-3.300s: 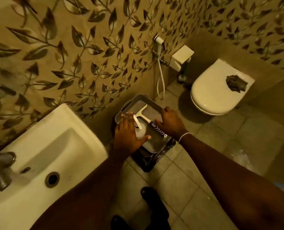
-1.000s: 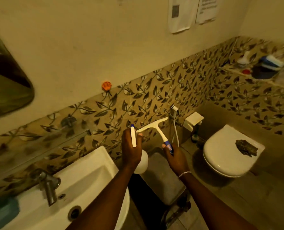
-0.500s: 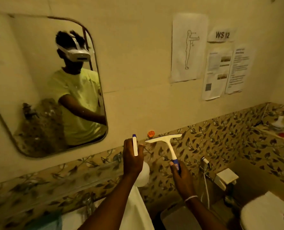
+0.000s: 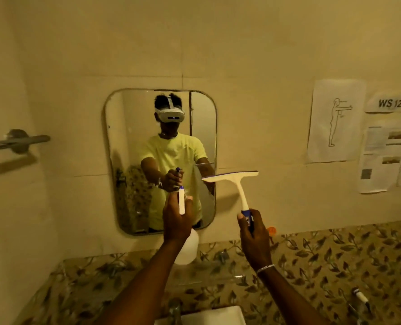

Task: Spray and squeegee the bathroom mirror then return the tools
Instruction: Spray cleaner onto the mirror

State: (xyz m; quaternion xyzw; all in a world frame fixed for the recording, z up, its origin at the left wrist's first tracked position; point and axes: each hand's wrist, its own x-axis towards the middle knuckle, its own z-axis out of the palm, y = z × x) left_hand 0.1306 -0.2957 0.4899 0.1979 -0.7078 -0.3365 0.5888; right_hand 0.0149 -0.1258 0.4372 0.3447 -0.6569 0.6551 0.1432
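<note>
- Facing the wall, the person holds both arms out toward the mirror (image 4: 134, 137), which hangs on the cream wall (image 4: 265, 55) above a band of leaf-pattern tiles (image 4: 335, 254).
- The left hand (image 4: 176, 221) has its grip wrapped around the neck of a white spray bottle (image 4: 186, 249); the round body of the bottle hangs under the hand, and the white spray head with a blue tip points at the lower part of the mirror.
- The right hand (image 4: 253, 233) has its grip pressed around the blue end of the handle of a white squeegee (image 4: 235, 181).
- The blade of the squeegee is almost level and is raised at the lower right corner of the mirror; its left end overlaps the mirror edge in the view, but I cannot tell if it touches the glass.
- A silver bracelet (image 4: 265, 268) sits on the right wrist.
- The mirror shows the reflection of the person in a light yellow-green shirt with a white headset.
- A metal towel bar (image 4: 19, 141) is fixed on the wall at the left, well apart from the mirror.
- Several paper sheets (image 4: 335, 120) are stuck on the wall at the right; one small sheet reads "WS 12".
- The white edge of the sink (image 4: 213, 315) shows at the bottom, under the arms.
</note>
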